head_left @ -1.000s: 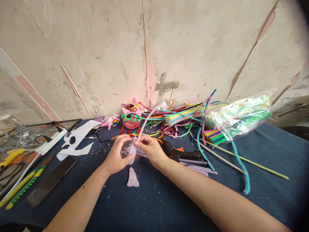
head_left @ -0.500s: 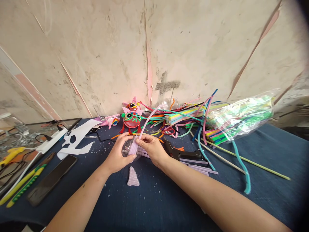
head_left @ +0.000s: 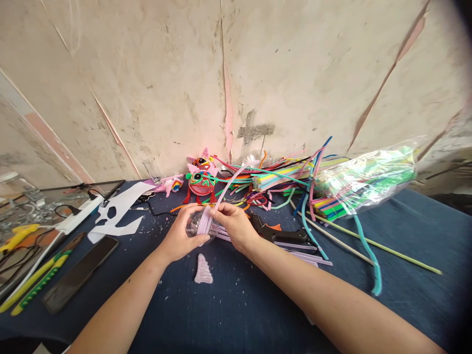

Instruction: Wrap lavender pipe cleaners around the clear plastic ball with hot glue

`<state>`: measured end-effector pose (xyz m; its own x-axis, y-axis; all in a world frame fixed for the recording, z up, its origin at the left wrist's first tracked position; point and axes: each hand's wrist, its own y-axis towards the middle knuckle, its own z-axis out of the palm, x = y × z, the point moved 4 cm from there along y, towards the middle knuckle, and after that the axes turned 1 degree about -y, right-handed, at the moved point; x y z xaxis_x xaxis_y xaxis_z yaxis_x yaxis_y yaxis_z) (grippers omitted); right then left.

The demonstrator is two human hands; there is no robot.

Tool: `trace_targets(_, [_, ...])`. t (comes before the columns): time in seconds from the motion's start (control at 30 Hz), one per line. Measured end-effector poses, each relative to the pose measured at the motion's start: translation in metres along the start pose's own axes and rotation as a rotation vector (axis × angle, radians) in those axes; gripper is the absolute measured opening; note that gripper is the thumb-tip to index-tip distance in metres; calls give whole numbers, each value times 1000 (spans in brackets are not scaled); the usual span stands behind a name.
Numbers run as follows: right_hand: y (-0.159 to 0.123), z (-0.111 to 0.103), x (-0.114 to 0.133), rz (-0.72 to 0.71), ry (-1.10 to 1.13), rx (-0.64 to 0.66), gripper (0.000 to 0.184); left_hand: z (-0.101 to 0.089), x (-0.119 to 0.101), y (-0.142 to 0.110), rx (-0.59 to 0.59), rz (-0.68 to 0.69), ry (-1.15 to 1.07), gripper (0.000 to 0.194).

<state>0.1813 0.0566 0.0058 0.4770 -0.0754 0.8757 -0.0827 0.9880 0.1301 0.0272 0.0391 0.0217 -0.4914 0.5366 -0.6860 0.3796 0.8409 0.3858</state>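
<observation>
Between my hands is a pale lilac pipe cleaner [head_left: 230,183], folded into side-by-side strips at its lower end, with a long free end curving up and to the right. My left hand [head_left: 182,231] grips the folded strips from the left, thumb low and fingers at the top. My right hand [head_left: 234,223] pinches the pipe cleaner near the top of the folded part. Behind the strips shows a clear plastic piece [head_left: 192,227], partly hidden. A lilac ribbed triangle [head_left: 203,270] lies on the cloth just below my hands.
A black hot glue gun [head_left: 282,233] and loose lilac pipe cleaners [head_left: 309,258] lie right of my hands. Farther back are decorated fish-like figures [head_left: 201,182] and a bagged colourful bundle [head_left: 365,179]. At left lie pliers [head_left: 44,280], a phone [head_left: 81,273] and cut white paper [head_left: 123,209].
The folded strips have turned slightly between my fingers, and the free end leans a bit farther right. Both hands keep their hold; the camera view has shifted a little.
</observation>
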Motion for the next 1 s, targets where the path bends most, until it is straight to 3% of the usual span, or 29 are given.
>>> trace_targets(0.27, [-1, 0, 2, -11, 9, -4, 30, -2, 2, -3, 55, -38, -59, 45])
trace_targets(0.47, [-1, 0, 2, -18, 23, -14, 31, -1, 2, -3, 73, -20, -30, 54])
trace_targets(0.67, [-2, -1, 1, -14, 27, -15, 30, 3, -4, -3, 39, -1, 59, 68])
trace_targets(0.83, [-3, 2, 5, -27, 44, 12, 29, 3, -1, -2, -10, -41, 26, 64])
trace_targets(1.0, [-4, 2, 14, -99, 17, 117, 20, 1, 0, -3, -105, -19, 2, 61])
